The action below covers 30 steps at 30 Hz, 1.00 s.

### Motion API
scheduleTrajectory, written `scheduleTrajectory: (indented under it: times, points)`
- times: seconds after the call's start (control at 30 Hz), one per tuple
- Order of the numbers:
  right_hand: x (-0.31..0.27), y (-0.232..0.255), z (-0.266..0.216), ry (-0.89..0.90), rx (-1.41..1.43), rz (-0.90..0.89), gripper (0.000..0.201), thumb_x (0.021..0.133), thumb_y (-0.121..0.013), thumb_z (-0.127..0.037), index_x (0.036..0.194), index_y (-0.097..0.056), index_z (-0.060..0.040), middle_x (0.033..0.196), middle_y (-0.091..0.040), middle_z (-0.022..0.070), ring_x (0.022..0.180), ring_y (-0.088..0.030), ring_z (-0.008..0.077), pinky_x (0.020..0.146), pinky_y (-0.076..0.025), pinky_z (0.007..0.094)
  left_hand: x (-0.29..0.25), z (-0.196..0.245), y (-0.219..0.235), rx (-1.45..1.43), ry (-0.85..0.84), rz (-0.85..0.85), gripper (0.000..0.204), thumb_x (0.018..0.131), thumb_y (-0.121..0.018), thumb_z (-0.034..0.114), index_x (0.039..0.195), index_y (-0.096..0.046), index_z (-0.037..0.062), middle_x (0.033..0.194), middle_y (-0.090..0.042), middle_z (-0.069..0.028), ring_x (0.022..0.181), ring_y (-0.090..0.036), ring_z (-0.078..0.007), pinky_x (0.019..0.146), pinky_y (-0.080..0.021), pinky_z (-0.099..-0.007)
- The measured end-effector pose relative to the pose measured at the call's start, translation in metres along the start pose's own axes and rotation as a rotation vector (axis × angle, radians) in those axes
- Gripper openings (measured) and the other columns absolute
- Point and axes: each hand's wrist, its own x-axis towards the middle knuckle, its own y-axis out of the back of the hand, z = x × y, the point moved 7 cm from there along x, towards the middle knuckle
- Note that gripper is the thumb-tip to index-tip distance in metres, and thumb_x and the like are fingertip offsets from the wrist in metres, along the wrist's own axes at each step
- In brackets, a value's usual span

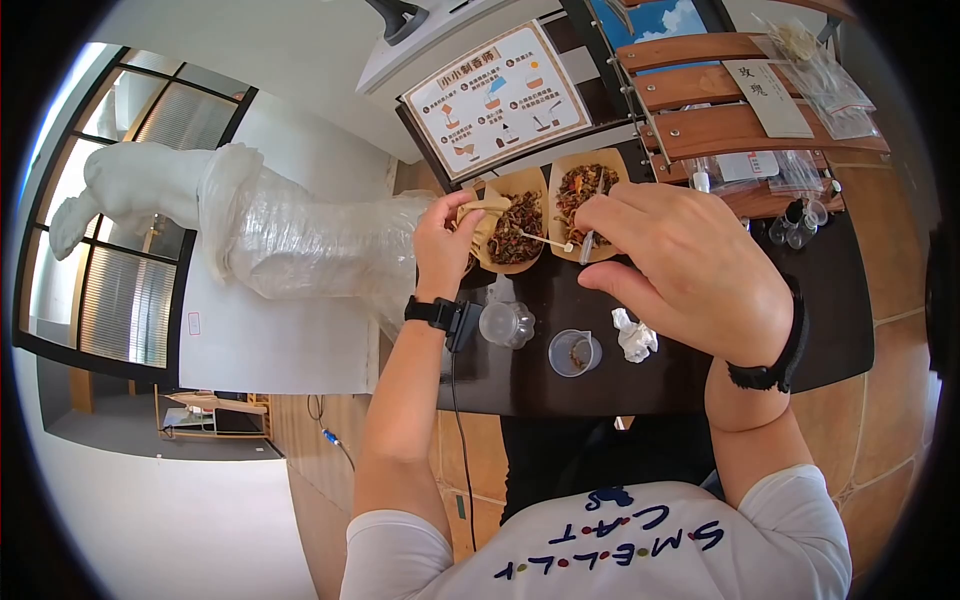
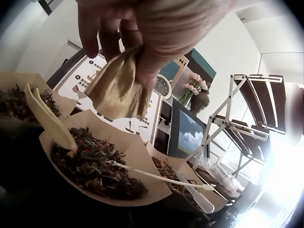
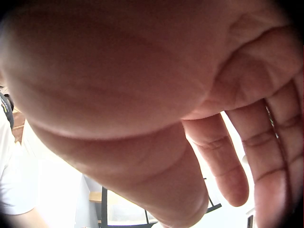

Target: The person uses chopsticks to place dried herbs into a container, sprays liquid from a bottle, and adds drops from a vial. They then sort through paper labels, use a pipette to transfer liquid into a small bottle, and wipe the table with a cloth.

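Observation:
A small gold satin pouch [image 1: 487,212] is pinched between the thumb and fingers of my left hand [image 1: 440,245]. In the left wrist view the pouch [image 2: 116,88] hangs above a paper tray of dried herbs [image 2: 95,166]. A thin white stick [image 2: 159,176] lies across that tray, and pale tongs [image 2: 50,118] lean on its left side. My right hand [image 1: 690,260] hovers over the right-hand herb tray [image 1: 566,160], thumb and fingers apart. A clear plastic dropper [image 2: 202,199] rests in that tray, partly behind those fingers in the head view. The right wrist view shows an uncurled thumb and fingers [image 3: 228,180].
Nearer me on the dark table [image 1: 480,385] are a clear jar [image 1: 507,325], a plastic cup [image 1: 574,354] with bits inside and crumpled tissue [image 1: 634,336]. An instruction sign [image 1: 497,95] stands behind the trays. A wooden rack [image 1: 720,90] and small bottles [image 1: 800,222] are at right.

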Motion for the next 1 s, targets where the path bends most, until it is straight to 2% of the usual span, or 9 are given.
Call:
scheduleTrajectory:
  times: [0.3,0.37,0.5,0.57,0.6,0.67,0.77,0.83,1.0]
  points:
    - [0.0,-0.001,0.0,0.006,-0.007,0.006,0.024,0.087,-0.072,-0.02,0.096,-0.061,-0.0012,0.086,-0.064,0.014,0.083,-0.064,0.0347,0.071,-0.051,0.0428,-0.001,0.005,0.003,0.004,-0.042,0.017,0.022,0.091,-0.075,0.014,0.11,-0.075,0.003,0.086,-0.073,-0.0037,0.075,-0.063,-0.0084,0.071,-0.051,-0.0249]
    - [0.0,-0.001,0.0,0.008,-0.013,0.006,0.024,0.087,-0.072,-0.02,0.096,-0.06,-0.0012,0.086,-0.064,0.0139,0.083,-0.064,0.0347,0.071,-0.051,0.0428,-0.002,0.011,0.005,0.048,-0.021,0.005,0.022,0.095,-0.07,0.022,0.109,-0.074,0.0057,0.1,-0.076,-0.0113,0.082,-0.07,-0.0215,0.077,-0.054,-0.0317]
    - [0.0,-0.003,0.0,0.015,-0.016,0.01,0.024,0.088,-0.072,-0.02,0.097,-0.06,-0.0012,0.086,-0.064,0.0137,0.083,-0.064,0.0345,0.071,-0.05,0.0425,-0.002,0.005,0.003,0.035,0.003,0.004,0.025,0.098,-0.065,0.025,0.111,-0.074,0.0051,0.102,-0.075,-0.0123,0.085,-0.07,-0.0218,0.079,-0.053,-0.0317]
    - [0.001,-0.004,0.001,0.012,-0.015,0.003,0.024,0.088,-0.071,-0.021,0.097,-0.06,-0.0011,0.086,-0.064,0.0136,0.083,-0.064,0.0344,0.071,-0.05,0.0424,-0.001,0.003,0.005,0.039,-0.048,0.036,0.031,0.101,-0.065,0.029,0.115,-0.072,0.0026,0.094,-0.074,-0.0076,0.085,-0.067,-0.0121,0.078,-0.052,-0.0278]
    - [0.001,-0.004,0.001,0.013,-0.007,0.008,0.024,0.087,-0.072,-0.02,0.097,-0.061,-0.001,0.086,-0.064,0.0136,0.083,-0.065,0.0344,0.071,-0.05,0.0424,-0.001,0.004,0.005,0.039,-0.048,0.037,0.031,0.101,-0.065,0.029,0.115,-0.072,0.0026,0.094,-0.074,-0.0076,0.085,-0.067,-0.0121,0.078,-0.052,-0.0278]
    - [0.002,-0.007,0.003,0.017,0.0,0.014,0.024,0.087,-0.072,-0.02,0.097,-0.061,-0.0009,0.086,-0.064,0.0136,0.082,-0.065,0.0345,0.071,-0.05,0.0424,-0.001,0.009,0.007,0.068,-0.088,0.045,0.028,0.101,-0.061,0.027,0.113,-0.072,0.0039,0.107,-0.073,-0.0149,0.095,-0.069,-0.0267,0.085,-0.053,-0.0347]
    - [0.004,-0.013,0.008,0.022,-0.003,0.008,0.025,0.087,-0.073,-0.021,0.096,-0.061,-0.0007,0.086,-0.064,0.0137,0.081,-0.065,0.0343,0.07,-0.051,0.0425,-0.001,0.009,0.008,0.035,-0.064,0.042,0.028,0.101,-0.06,0.028,0.114,-0.071,0.0043,0.106,-0.073,-0.0149,0.096,-0.069,-0.0291,0.086,-0.053,-0.0363]
    - [0.005,-0.021,0.013,-0.032,-0.013,-0.027,0.03,0.083,-0.074,-0.02,0.105,-0.061,-0.0047,0.086,-0.062,0.0134,0.086,-0.063,0.0352,0.071,-0.049,0.0445,-0.002,0.011,0.01,0.027,-0.07,0.054,0.028,0.102,-0.06,0.027,0.114,-0.071,0.0042,0.105,-0.073,-0.0152,0.096,-0.069,-0.0294,0.087,-0.052,-0.0366]
    - [0.005,-0.023,0.002,-0.004,-0.044,-0.027,0.026,0.084,-0.074,-0.021,0.1,-0.061,-0.0035,0.085,-0.064,0.0131,0.083,-0.065,0.0337,0.071,-0.051,0.0425,-0.002,0.003,0.012,0.002,-0.027,0.026,0.025,0.102,-0.061,0.023,0.116,-0.071,0.0044,0.103,-0.074,-0.0142,0.086,-0.071,-0.0241,0.079,-0.055,-0.0338]
